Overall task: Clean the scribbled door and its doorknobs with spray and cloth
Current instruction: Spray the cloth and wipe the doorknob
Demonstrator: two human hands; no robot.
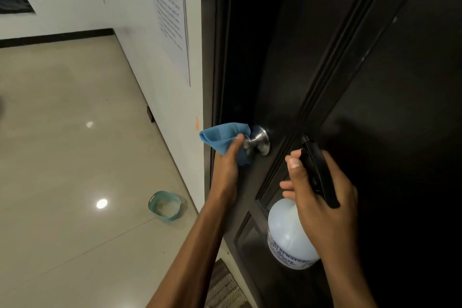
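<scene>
A person's left hand is pressing a bunched blue cloth around the silver doorknob at the door's left edge, just below frame centre, while the right hand, at five o'clock from the knob, is gripping the neck and black trigger of a white spray bottle. The job appears to be at the knob stage: no scribbles are showing on the dark panels, though dim light is making that hard to confirm, and any knob on the far side is hidden.
</scene>
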